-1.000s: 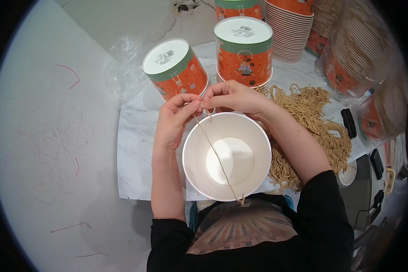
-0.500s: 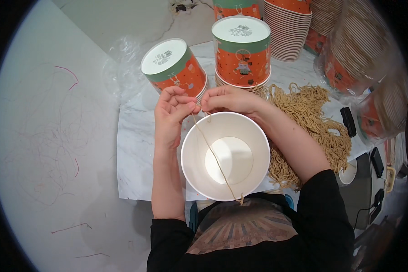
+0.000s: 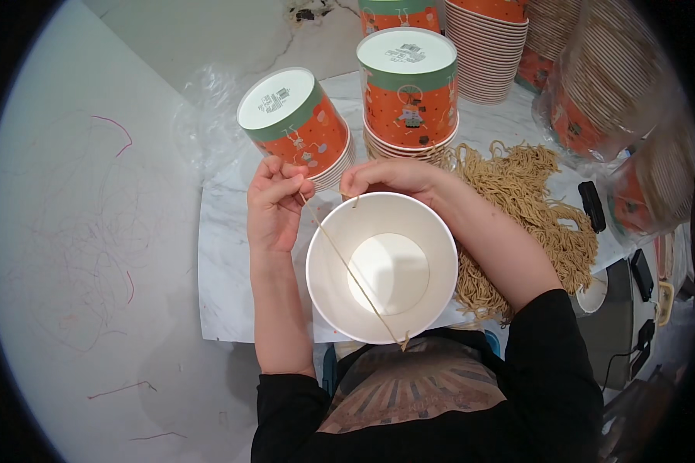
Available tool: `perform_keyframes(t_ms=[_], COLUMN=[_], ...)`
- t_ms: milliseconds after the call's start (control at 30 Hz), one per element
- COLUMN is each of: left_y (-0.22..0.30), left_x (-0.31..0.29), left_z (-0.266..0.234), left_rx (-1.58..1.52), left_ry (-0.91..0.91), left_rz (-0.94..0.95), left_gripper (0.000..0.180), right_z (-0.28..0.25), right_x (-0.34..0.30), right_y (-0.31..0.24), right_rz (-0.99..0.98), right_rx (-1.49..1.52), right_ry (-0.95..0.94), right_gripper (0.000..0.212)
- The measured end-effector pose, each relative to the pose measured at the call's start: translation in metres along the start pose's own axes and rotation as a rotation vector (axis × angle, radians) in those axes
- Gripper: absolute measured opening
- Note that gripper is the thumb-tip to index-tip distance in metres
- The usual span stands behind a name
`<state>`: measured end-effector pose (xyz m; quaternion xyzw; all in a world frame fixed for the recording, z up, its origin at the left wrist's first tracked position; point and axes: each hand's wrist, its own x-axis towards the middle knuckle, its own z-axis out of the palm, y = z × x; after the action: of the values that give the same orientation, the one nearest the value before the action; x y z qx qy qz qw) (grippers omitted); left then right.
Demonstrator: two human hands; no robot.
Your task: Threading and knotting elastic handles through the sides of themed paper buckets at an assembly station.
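Note:
A white paper bucket [image 3: 328,289] stands upright in front of me, its mouth facing up. A thin tan cord [image 3: 347,266] stretches slantwise over the mouth, from the near rim, where a short end sticks out, up to my left hand [image 3: 276,202]. My left hand is closed in a pinch on the cord, just beyond the rim's far left. At the far rim, my right hand [image 3: 398,177] is closed with curled fingers; a small loop of cord shows beside its fingertips, inside the rim. Its fingertips are partly hidden, but cord appears to run from them toward my left hand.
Orange and green paper buckets [image 3: 289,123] stand upside down in stacks beyond my hands, one stack tilted. To the right lies a heap of tan cords [image 3: 510,208]. Bagged bucket stacks [image 3: 610,85] and a black object [image 3: 592,207] are farther right.
My left hand has moved left and slightly nearer, away from my right hand, drawing the cord straighter. My right hand stays at the far rim.

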<state>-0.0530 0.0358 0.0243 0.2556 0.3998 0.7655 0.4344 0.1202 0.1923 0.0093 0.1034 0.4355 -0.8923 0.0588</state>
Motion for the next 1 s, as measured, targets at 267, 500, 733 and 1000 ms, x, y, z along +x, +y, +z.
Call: perform_keyframes(t_ms=[267,500,733,1000], left_y=[0.002,-0.002,-0.004,-0.009], left_x=[-0.004,-0.005,-0.004,-0.004], left_z=[0.009,0.014,0.015,0.018], left_rx=[0.062,0.075,0.085,0.082], left_ry=[-0.032,0.021,0.022,0.04], left_rz=[-0.053,-0.052,-0.059,-0.044], left_gripper=[0.022,0.023,0.021,0.019], right_z=[0.008,0.001,0.004,0.005], right_x=[-0.006,-0.003,-0.004,0.0], right_y=[-0.001,0.003,0.002,0.008], right_rz=[0.054,0.046,0.061,0.034], right_rx=[-0.071,-0.035,-0.063,-0.014], right_ry=[-0.016,-0.081,-0.148,-0.151], right_gripper=[0.012,0.015,0.013,0.01])
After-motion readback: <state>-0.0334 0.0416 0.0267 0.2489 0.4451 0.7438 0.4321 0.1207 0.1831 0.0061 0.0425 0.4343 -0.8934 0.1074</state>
